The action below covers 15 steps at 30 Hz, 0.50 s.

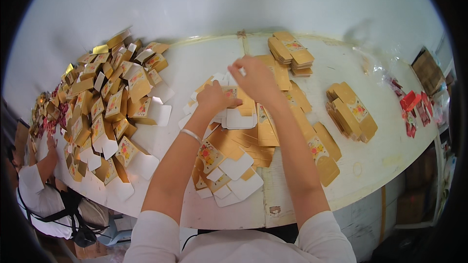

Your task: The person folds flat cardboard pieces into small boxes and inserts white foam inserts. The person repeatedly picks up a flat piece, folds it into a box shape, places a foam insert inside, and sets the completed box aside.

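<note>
In the middle of the table my left hand (214,96) grips a gold folding carton (245,101), its thumb lying across the printed panel. The carton has a floral print and white inner flaps, and part of it is hidden by the hand. Just above and to the right, my right hand (253,79) is raised with loosely curled fingers. A gap shows between its thumb and fingers, and I see nothing in it. Flat gold carton blanks (251,141) with white flaps lie overlapped under and in front of my hands.
A large heap of opened gold cartons (114,104) covers the left side. Stacks of flat cartons stand at the back (292,53) and right (353,112). Red packets (412,102) and clear plastic lie far right. Another person (44,195) works at the left edge.
</note>
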### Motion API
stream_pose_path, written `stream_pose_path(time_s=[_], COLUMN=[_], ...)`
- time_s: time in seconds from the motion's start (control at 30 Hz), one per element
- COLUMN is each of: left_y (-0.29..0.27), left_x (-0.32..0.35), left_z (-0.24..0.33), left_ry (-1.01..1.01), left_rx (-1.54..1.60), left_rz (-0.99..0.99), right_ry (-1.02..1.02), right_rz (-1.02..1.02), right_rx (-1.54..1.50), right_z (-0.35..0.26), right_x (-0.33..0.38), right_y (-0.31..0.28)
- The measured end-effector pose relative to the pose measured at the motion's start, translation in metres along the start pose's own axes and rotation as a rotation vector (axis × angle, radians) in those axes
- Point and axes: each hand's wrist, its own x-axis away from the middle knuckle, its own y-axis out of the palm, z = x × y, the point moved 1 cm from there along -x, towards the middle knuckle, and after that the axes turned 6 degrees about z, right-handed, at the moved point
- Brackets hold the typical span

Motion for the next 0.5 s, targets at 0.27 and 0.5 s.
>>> stream_pose_path(time_s=[0.27, 0.5], left_y=[0.005, -0.035], left_x=[0.033, 0.067], left_z=[-0.014, -0.009], left_ry=[0.211, 0.328], left_rx=[0.232, 1.137], left_rz=[0.617, 0.593], right_ry=[-0.023, -0.297], right_rz=[0.062, 0.313], right_rx=[-0.037, -0.184], right_z=[0.062, 0.009], right_x=[0.009, -0.001], right_y=[0.075, 0.042])
